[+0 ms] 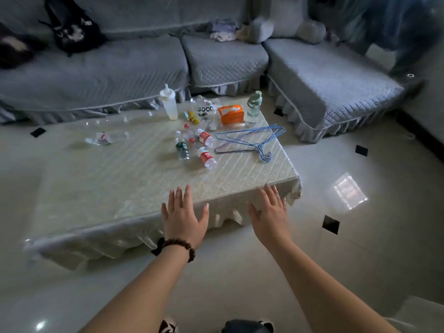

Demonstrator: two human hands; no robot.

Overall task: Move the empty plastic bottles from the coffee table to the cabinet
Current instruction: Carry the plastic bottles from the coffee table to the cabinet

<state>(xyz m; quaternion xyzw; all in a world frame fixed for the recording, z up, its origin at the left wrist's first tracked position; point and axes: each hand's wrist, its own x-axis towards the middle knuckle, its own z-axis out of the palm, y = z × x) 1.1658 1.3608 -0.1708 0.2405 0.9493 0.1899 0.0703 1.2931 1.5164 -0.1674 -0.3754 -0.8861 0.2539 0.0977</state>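
Well beyond our left grip and right grip, both spread and holding nothing, lie the bottles on the table; we judge reaching comes next.

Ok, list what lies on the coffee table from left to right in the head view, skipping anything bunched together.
Crushed clear bottle → white squeeze bottle → green-label bottle → orange tissue box → green-lidded bottle → blue wire hangers. The red-label bottles overlap the green-label one, so they are left out.
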